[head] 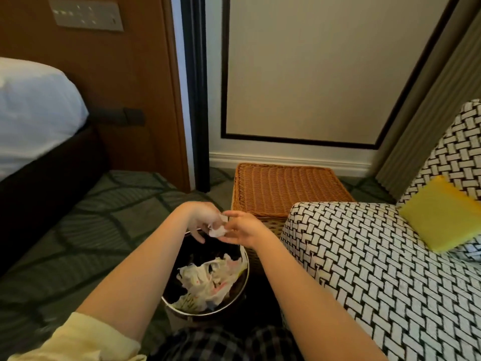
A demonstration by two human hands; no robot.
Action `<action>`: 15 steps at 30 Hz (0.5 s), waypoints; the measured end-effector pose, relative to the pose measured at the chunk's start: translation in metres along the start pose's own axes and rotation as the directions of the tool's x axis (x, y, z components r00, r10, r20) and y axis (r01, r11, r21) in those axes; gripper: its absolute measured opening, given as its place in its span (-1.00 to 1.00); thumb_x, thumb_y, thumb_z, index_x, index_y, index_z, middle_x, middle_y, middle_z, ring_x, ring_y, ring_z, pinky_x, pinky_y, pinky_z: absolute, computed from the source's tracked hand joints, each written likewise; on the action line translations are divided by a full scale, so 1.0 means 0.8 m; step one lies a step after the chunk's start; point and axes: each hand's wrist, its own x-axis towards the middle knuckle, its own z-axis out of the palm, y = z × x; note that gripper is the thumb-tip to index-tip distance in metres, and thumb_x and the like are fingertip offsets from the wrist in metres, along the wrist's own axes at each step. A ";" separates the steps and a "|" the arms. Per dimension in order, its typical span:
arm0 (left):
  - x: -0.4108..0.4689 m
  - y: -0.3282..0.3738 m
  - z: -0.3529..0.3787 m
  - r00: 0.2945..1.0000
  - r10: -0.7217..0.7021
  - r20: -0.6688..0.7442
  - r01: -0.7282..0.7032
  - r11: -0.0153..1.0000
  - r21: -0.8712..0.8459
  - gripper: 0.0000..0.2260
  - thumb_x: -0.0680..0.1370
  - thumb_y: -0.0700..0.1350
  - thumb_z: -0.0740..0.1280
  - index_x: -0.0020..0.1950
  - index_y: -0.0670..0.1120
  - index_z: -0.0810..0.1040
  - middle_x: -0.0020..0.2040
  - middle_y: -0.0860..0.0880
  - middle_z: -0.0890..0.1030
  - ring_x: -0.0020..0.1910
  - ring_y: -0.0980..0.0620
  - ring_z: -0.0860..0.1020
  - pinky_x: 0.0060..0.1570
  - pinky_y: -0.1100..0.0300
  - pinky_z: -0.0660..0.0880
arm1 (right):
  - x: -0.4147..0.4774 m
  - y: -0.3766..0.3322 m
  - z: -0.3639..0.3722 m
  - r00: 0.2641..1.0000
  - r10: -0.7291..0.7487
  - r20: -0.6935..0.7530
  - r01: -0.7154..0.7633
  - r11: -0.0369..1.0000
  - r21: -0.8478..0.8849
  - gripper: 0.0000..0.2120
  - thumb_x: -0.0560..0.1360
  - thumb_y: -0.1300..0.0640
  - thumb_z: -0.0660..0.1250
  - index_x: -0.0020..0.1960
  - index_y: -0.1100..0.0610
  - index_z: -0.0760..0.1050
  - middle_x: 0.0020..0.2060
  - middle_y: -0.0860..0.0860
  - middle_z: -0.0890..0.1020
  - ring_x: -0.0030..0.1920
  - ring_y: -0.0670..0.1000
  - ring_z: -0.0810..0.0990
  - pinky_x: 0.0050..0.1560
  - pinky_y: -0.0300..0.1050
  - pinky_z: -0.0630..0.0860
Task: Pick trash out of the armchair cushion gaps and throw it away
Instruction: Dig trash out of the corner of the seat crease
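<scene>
Small white wad (218, 230), crumpled, tissue-like, pinched between both hands above the bin (244, 276). Left hand (203, 220) curled over it from above, fingertips on the wad, one finger hanging free below. Right hand (243, 229) meeting it from the side, thumb and forefinger closed on the wad's edge. Which hand bears the load: cannot tell.

Step judged: disposal, the throw-away part. Next move calls for both pinches to let go with the wad over the bin mouth, directly under the hands; light paper may drift, so release low.

Below the hands: dark round bin, shiny rim, already holding crumpled white wrappers (208, 280). Right of the right hand: patterned armchair (364, 256) with yellow cushion (442, 217). Beyond the right hand: wicker box (283, 188). More trash in the chair gaps: not visible.
</scene>
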 end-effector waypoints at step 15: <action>0.016 -0.007 0.024 0.998 -0.050 -0.035 0.061 0.816 0.575 -0.55 0.56 -0.21 0.23 0.45 -0.12 0.28 0.37 -0.11 0.38 0.20 -0.01 0.47 -0.31 0.32 0.42 | 0.007 0.029 -0.011 0.997 0.076 0.005 -0.073 0.970 -0.231 -0.58 0.58 0.40 0.00 0.42 0.23 0.23 0.36 0.28 0.31 0.36 0.23 0.34 0.28 0.00 0.35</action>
